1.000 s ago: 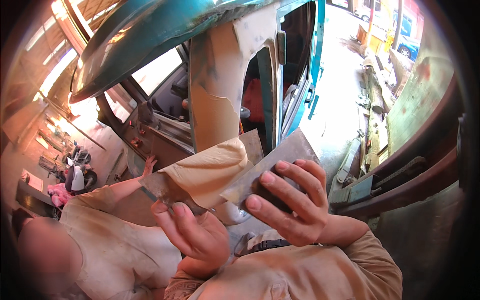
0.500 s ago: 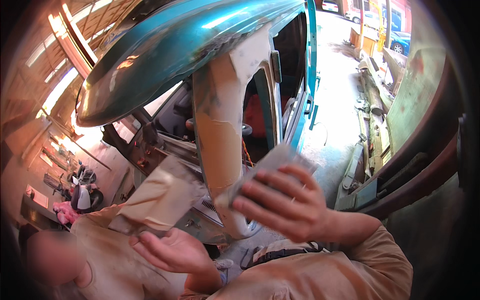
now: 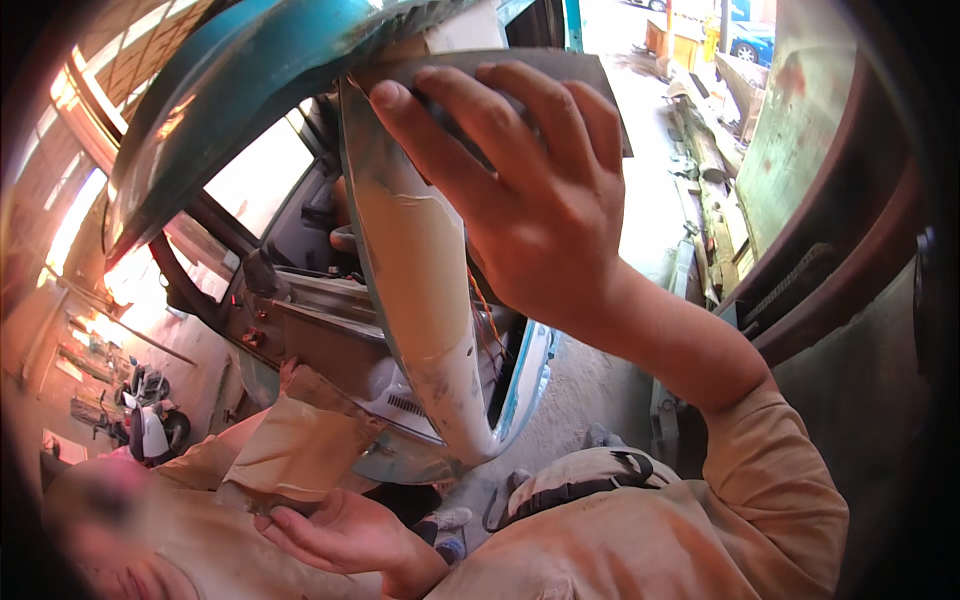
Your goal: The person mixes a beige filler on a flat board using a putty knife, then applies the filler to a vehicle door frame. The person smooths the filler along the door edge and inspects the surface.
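My right hand is raised, gripping a wide, dark metal spreader against the upper part of a vehicle's putty-coated pillar, under the curved teal roof panel. A tan layer of filler covers much of the pillar, with grey patches near its ends. Low at the left, my left hand grips a metal plate carrying beige putty, held below and left of the pillar. The spreader's working edge is mostly hidden behind my fingers.
A co-worker is close at my lower left. Behind are a scooter and the vehicle's open interior. Logs and scrap lie along the right, beside a leaning panel and dark curved parts. A blue car stands outside.
My right hand has risen with the spreader from chest height to the top of the pillar. My left hand has moved down and left with the putty plate, apart from the spreader.
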A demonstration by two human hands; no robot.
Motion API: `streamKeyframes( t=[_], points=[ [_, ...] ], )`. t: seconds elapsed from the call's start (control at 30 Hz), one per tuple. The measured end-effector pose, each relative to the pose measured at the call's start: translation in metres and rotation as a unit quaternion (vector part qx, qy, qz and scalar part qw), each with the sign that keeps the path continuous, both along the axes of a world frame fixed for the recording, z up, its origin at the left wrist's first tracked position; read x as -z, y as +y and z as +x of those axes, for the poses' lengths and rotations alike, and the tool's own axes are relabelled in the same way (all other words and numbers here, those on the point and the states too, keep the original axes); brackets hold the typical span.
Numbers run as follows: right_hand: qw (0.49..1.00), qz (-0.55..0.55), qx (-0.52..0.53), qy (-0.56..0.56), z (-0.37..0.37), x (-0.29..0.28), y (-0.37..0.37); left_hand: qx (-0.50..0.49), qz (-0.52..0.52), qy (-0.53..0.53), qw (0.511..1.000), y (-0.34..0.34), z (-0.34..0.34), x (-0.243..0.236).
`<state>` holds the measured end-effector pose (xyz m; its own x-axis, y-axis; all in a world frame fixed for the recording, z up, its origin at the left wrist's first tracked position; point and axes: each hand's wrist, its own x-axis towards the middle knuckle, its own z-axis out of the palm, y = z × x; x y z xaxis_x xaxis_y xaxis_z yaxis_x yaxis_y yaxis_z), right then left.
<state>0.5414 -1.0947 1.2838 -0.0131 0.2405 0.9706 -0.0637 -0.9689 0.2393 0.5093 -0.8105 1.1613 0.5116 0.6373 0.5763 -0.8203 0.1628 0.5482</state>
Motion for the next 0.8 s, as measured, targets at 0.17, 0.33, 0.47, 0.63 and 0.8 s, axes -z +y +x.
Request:
streamKeyframes(
  t=[0.17,0.33,0.47,0.63,0.8],
  points=[
    [0.998,-0.033,0.012,-0.052,0.013,-0.007,-0.004,-0.009,0.005,-0.017,1.0,0.019,0.006,0.015],
    [0.993,-0.068,0.031,-0.089,0.019,-0.01,-0.01,0.047,0.025,-0.022,0.998,0.025,0.008,0.018],
    [0.988,-0.092,0.049,-0.112,0.026,-0.01,-0.014,0.054,0.017,-0.01,0.998,0.026,0.009,0.013],
    [0.98,-0.121,0.076,-0.137,0.031,-0.013,-0.018,0.051,0.075,-0.053,0.995,0.035,0.014,0.029],
    [0.963,-0.157,0.108,-0.191,0.044,-0.021,-0.028,0.051,0.086,-0.047,0.994,0.063,0.022,0.055]
  ],
)
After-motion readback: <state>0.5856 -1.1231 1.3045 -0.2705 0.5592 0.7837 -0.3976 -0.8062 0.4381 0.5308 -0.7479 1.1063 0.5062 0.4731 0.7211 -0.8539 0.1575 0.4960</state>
